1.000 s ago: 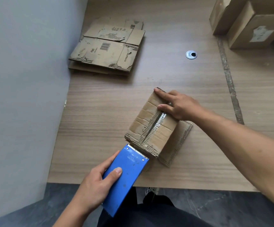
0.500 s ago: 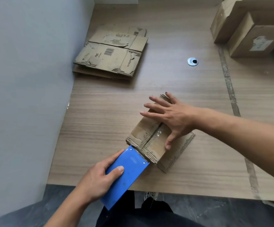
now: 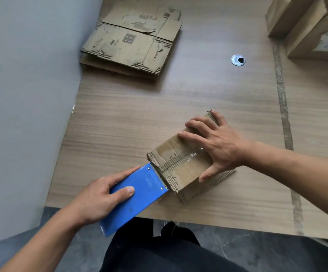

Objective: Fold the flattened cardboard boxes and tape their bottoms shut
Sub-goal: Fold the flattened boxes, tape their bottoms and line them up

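A small folded cardboard box (image 3: pixel 180 171) stands bottom-up near the table's front edge, with clear tape along its centre seam. My right hand (image 3: pixel 216 142) lies flat on the far end of that bottom, fingers spread and straight, thumb down the right side. My left hand (image 3: pixel 102 195) grips a blue tape dispenser (image 3: pixel 137 195), thumb on top. The dispenser's toothed edge sits against the near end of the box, at the seam. A stack of flattened cardboard boxes (image 3: pixel 131 40) lies at the far left of the table.
Two brown cartons (image 3: pixel 314 28) stand at the far right corner. A round metal grommet (image 3: pixel 237 60) is set in the wooden table (image 3: pixel 120 122). A grey wall runs along the left. A taped seam (image 3: pixel 283 107) crosses the tabletop on the right.
My right hand went from pressing the far end with curled fingers to lying flat and spread, then slid back toward the far end. The dispenser stays at the box's near end.
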A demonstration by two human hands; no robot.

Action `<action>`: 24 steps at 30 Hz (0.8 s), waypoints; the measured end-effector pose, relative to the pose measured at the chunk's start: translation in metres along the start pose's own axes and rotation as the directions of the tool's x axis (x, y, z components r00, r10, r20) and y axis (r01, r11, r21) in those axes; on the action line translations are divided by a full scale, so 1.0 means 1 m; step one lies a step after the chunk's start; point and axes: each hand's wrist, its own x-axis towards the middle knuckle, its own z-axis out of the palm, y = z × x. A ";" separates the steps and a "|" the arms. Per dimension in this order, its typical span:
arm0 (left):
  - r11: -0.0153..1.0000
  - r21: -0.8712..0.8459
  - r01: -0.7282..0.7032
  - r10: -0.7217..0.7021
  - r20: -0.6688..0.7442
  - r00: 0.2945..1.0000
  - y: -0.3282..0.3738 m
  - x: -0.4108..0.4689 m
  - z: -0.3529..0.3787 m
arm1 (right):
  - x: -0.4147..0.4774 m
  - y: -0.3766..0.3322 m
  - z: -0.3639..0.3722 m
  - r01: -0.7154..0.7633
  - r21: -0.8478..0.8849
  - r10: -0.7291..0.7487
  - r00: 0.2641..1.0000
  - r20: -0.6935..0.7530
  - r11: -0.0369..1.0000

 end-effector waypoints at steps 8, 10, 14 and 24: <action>0.998 -0.066 -0.011 0.013 0.020 1.000 0.016 -0.021 -0.015 | 0.004 -0.002 0.001 0.010 -0.009 -0.011 0.997 -0.076 1.000; 0.998 -0.068 -0.015 0.017 0.021 1.000 0.015 -0.023 -0.016 | 0.005 -0.002 0.002 0.002 0.001 -0.002 0.996 -0.090 1.000; 0.999 -0.049 -0.003 0.003 0.009 1.000 0.008 -0.019 -0.014 | 0.004 -0.003 0.003 -0.001 0.004 0.002 0.995 -0.098 1.000; 0.994 0.085 0.065 -0.063 -0.032 0.998 0.003 0.009 -0.003 | 0.005 -0.004 0.000 0.038 -0.002 -0.038 0.993 -0.110 0.999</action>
